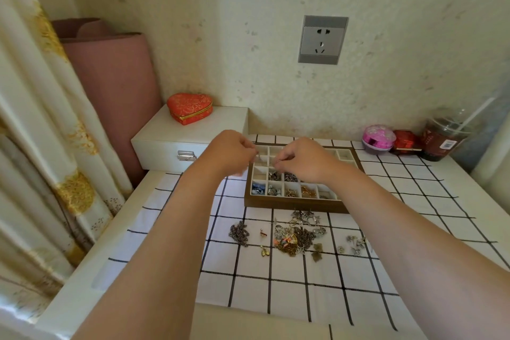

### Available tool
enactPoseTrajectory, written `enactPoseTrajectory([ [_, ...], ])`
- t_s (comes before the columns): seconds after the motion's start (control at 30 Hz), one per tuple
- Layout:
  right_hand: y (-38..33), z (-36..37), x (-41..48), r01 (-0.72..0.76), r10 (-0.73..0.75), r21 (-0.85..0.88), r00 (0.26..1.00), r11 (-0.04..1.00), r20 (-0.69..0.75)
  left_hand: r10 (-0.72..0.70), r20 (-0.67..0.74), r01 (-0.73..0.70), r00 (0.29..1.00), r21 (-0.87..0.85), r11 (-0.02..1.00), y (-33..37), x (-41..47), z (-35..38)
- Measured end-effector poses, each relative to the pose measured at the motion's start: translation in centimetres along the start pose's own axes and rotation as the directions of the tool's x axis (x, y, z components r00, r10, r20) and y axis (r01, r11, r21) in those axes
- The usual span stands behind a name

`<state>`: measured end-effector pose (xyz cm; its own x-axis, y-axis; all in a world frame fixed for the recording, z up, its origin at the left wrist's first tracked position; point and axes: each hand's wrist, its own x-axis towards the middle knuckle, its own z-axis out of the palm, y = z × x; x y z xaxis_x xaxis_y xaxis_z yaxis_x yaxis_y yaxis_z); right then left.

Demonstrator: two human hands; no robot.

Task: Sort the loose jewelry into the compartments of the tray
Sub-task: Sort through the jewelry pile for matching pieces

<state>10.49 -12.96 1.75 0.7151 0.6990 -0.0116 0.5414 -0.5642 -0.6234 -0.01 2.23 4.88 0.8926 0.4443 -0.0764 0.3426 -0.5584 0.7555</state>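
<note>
Cup (441, 141), heart box (190, 107) flank tray (292, 205); right hand (303, 160) covers middle cells.

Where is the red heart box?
In the head view, the red heart box sits on top of the white case, to the left of and behind the tray, just right of the pink roll.
</note>
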Motion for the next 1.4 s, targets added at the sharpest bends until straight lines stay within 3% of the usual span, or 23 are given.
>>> enactPoseTrajectory([
  [0.07,0.0,-0.1,0.1,0.022,-0.022,-0.005,1.000,1.000,0.001,0.027,-0.021,-0.031,0.999,-0.224,0.974,0.4,0.1,1.3],
  [0.17,0.2,-0.6,0.2,0.014,-0.014,-0.015,1.000,1.000,0.001,0.060,0.051,-0.036,0.997,-0.376,0.926,0.7,0.0,2.9],
  [0.3,0.8,-1.0,0.4,-0.013,0.010,-0.085,1.000,0.996,-0.027,0.082,0.142,-0.043,0.986,-0.260,0.965,0.2,0.1,3.4],
  [0.4,0.7,-0.8,0.2,-0.006,0.007,-0.098,1.000,0.995,0.006,0.091,0.080,-0.088,0.993,-0.039,0.995,-0.6,0.6,2.8],
  [0.47,0.6,-0.4,0.0,0.008,-0.002,-0.188,0.999,0.982,0.033,0.116,0.034,-0.120,0.993,0.120,0.986,-1.1,0.7,2.7],
  [0.57,0.3,0.5,-0.1,0.006,0.002,-0.347,1.000,0.938,0.023,0.134,0.079,-0.148,0.988,0.205,0.967,-1.5,0.3,3.1],
  [0.7,-0.2,0.7,-0.4,0.031,0.000,-0.452,0.998,0.891,0.069,0.184,0.113,-0.212,0.976,0.339,0.917,-1.6,0.2,3.7],
  [0.8,-0.7,0.5,-0.7,0.031,-0.043,-0.548,0.999,0.836,-0.009,0.216,0.135,-0.253,0.967,0.425,0.869,-1.8,0.3,4.1],
  [0.93,-0.5,0.1,-0.5,0.009,-0.061,-0.462,0.993,0.887,-0.098,0.199,0.210,-0.287,0.957,0.589,0.756,-1.7,-0.1,4.9],
  [1.03,-0.3,0.2,-0.5,0.034,-0.046,-0.440,0.999,0.898,-0.016,0.197,0.197,-0.277,0.960,0.583,0.764,-1.6,0.0,4.7],
  [1.2,-0.1,0.9,-0.7,0.061,-0.040,-0.437,0.998,0.897,0.057,0.200,0.033,-0.198,0.979,0.364,0.910,-1.4,0.2,3.4],
  [1.3,-0.1,0.7,-0.4,0.052,-0.037,-0.467,0.998,0.883,0.041,0.202,0.091,-0.221,0.975,0.387,0.895,-1.7,0.2,3.7],
  [1.4,-0.2,0.7,-0.4,0.035,-0.054,-0.421,0.998,0.906,-0.034,0.202,0.187,-0.272,0.961,0.536,0.799,-2.1,0.0,4.6],
])
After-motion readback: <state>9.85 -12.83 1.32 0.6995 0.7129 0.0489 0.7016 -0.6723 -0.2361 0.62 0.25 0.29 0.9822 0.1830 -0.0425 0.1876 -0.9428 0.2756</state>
